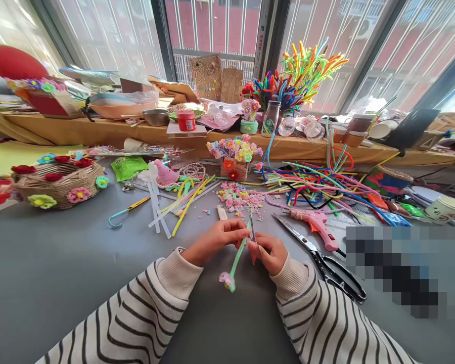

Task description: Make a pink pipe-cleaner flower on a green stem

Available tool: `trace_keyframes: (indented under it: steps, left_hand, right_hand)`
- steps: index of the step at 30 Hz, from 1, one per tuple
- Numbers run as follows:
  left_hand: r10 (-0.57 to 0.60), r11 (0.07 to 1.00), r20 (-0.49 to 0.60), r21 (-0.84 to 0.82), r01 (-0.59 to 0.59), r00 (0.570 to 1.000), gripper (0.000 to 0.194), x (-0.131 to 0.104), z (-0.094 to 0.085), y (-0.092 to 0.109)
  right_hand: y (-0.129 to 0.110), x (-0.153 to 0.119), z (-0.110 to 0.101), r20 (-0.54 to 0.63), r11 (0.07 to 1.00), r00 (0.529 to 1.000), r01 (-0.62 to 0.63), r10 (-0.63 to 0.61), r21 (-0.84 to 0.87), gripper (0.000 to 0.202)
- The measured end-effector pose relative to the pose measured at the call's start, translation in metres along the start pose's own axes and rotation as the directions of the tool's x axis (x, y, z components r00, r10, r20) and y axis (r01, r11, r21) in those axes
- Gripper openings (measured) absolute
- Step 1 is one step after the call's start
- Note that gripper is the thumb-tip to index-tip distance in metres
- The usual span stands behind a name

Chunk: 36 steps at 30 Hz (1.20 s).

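Over the middle of the desk, my left hand (223,237) pinches a green pipe cleaner stem (237,260) near its upper end. A small pink flower (226,278) with a yellow centre hangs at the lower end, pointing toward me. In my right hand (271,252), close beside it, are small metal scissors (252,227); their thin blades point up and away, touching or almost touching the stem's upper end. Fingers hide the scissor handles. Just beyond my hands lie pink and yellow fuzzy scraps (239,198) and a pale stick (222,212).
To the right rest large black-handled scissors (318,258) and a pink glue gun (316,226). Loose pipe cleaners (318,184) spread behind them. A flower-trimmed woven basket (60,187) stands left, near clear glue sticks (154,207). A small flower pot (234,168) stands at the back.
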<state>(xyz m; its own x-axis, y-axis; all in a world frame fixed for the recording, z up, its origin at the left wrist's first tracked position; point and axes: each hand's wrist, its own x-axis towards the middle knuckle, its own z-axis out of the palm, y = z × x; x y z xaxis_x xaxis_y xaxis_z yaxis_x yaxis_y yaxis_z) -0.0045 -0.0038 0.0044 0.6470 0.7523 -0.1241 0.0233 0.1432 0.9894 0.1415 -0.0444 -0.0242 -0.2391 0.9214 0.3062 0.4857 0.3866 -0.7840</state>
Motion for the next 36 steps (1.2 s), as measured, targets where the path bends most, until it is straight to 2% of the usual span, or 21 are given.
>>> trace_keyframes:
  steps: [6,10,15,23,29,36]
  left_hand:
    - [-0.018,0.998,-0.024,-0.057,0.017,1.000,0.018,0.0003,-0.0005,0.0000]
    - [0.005,1.000,0.002,0.000,-0.005,1.000,0.017,-0.0002,-0.0004,0.0003]
    - [0.030,1.000,-0.009,0.005,-0.030,1.000,0.017,-0.0006,-0.0003,0.0005]
    - [0.023,1.000,-0.017,0.014,-0.022,1.000,0.018,-0.0019,0.0006,0.0011]
    - [0.026,1.000,-0.039,0.017,-0.026,0.999,0.017,-0.0020,0.0006,0.0013]
    - [-0.009,1.000,-0.029,-0.004,0.009,1.000,0.018,-0.0016,-0.0009,-0.0002]
  right_hand:
    - [-0.0006,-0.0001,-0.0005,-0.029,0.999,0.999,0.040,-0.041,-0.029,0.054]
    - [-0.0002,-0.0001,0.0000,-0.030,0.999,0.999,0.033,-0.032,0.024,0.052]
    - [0.0010,0.0006,0.0016,-0.061,0.999,0.998,0.025,-0.027,-0.025,0.047]
    - [0.0020,0.0000,0.0002,-0.011,0.998,0.998,0.063,-0.063,0.027,0.051]
    - [0.0025,0.0004,0.0007,-0.069,0.996,0.994,0.083,-0.084,-0.019,0.051]
    - [0.0039,-0.0001,0.0014,-0.027,0.995,0.996,0.089,-0.088,0.050,0.050]
